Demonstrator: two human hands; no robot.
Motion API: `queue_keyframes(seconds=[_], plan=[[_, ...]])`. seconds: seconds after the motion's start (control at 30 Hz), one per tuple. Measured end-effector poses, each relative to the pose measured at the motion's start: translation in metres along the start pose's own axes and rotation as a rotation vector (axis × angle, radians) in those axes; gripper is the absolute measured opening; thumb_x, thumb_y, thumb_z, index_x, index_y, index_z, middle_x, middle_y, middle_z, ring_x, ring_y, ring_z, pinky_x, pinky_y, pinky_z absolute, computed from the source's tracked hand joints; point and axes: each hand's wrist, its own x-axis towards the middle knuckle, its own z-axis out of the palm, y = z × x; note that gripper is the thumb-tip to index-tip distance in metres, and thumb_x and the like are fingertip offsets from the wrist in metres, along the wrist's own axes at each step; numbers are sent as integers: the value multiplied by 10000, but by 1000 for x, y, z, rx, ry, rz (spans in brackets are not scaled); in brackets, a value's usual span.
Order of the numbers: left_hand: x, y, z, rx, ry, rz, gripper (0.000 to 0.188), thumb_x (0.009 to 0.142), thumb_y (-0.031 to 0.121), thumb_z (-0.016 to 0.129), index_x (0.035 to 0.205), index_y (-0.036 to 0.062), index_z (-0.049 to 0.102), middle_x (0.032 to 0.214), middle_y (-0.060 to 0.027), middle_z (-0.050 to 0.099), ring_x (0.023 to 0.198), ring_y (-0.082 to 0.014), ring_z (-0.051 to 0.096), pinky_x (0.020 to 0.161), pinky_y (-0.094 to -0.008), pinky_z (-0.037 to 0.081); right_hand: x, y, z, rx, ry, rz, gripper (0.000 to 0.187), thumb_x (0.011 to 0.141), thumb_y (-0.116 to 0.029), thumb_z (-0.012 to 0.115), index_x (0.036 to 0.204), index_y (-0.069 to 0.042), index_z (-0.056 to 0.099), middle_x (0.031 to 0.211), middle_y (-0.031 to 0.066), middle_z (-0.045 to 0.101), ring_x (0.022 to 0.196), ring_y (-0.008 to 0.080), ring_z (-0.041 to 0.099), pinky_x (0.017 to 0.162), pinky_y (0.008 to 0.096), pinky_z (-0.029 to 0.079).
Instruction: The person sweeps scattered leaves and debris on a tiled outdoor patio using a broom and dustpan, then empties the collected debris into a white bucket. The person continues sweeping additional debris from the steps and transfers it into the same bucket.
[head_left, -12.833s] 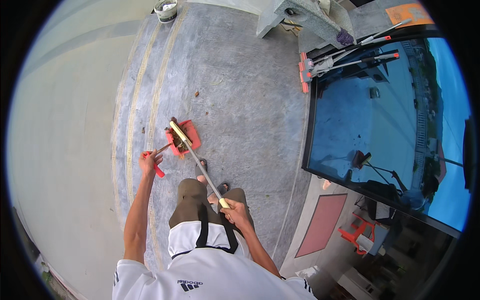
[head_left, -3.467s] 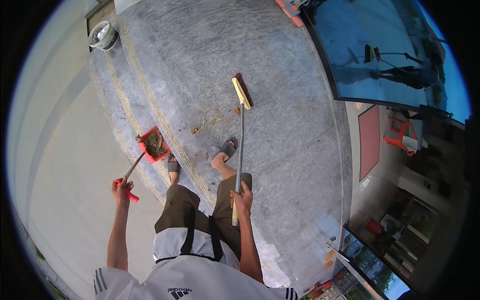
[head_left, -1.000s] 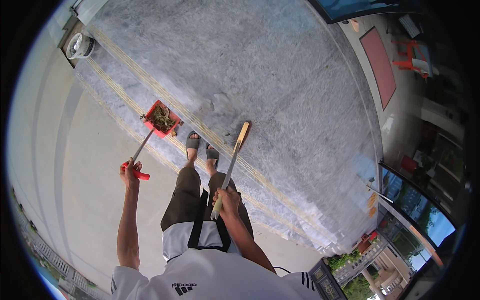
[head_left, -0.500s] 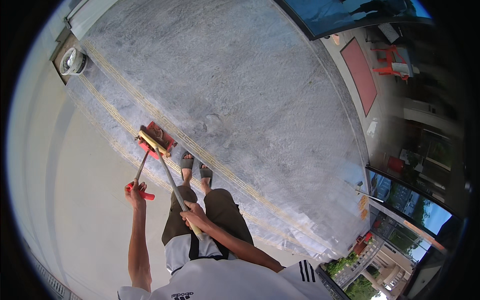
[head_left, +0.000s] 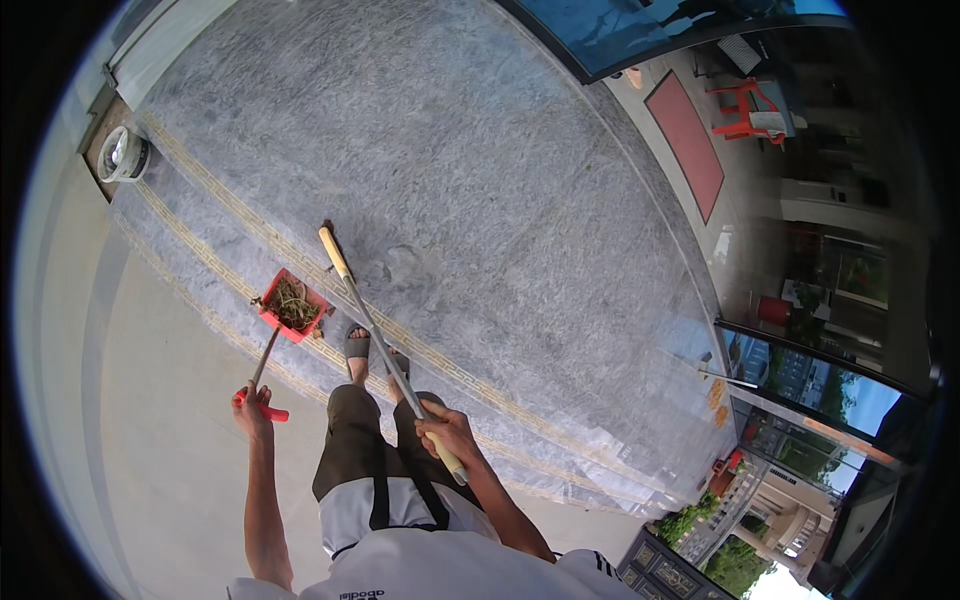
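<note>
My left hand (head_left: pixel 254 411) is closed around the long handle of a red dustpan (head_left: pixel 293 335), beside the handle's red end piece. The pan rests on the grey floor, holding a heap of dry brown and greenish debris (head_left: pixel 290 299). A few brown scraps lie at its rim. In my right hand (head_left: pixel 449 434) is the shaft of a broom (head_left: pixel 369 325), gripped near its pale yellow end. The broom's yellow head is to the right of and beyond the pan, apart from it; its dark bristles are mostly hidden.
My sandalled feet (head_left: pixel 357 346) stand just right of the pan. A white bucket (head_left: pixel 124 155) is at the far left. Yellow patterned strips (head_left: pixel 208 255) cross the floor. On the right are glass doors (head_left: pixel 800 380), a red mat (head_left: pixel 686 145) and a red chair (head_left: pixel 745 108).
The broom head has moved off the dustpan, to the right and away from me, uncovering the debris. My right hand has shifted right with the shaft; my left still grips the dustpan.
</note>
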Motion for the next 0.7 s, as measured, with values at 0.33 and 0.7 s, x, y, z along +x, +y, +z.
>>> queue_keyframes(seconds=[0.33, 0.7], plan=[[24, -12, -12, -24, 18, -72, 259, 999, 125, 761, 1064, 15, 536, 949, -119, 642, 753, -275, 731, 675, -375, 656, 63, 2, 6, 417, 116, -189, 158, 968, -48, 751, 1010, -70, 600, 738, 25, 599, 562, 110, 559, 457, 308, 439], [-1, -17, 8, -51, 40, -27, 269, 979, 85, 769, 1097, 48, 530, 946, -127, 666, 723, -310, 757, 631, -420, 672, 91, 15, -51, 207, 359, -214, 147, 950, -67, 751, 935, -42, 607, 708, 41, 586, 524, 117, 560, 428, 315, 439]])
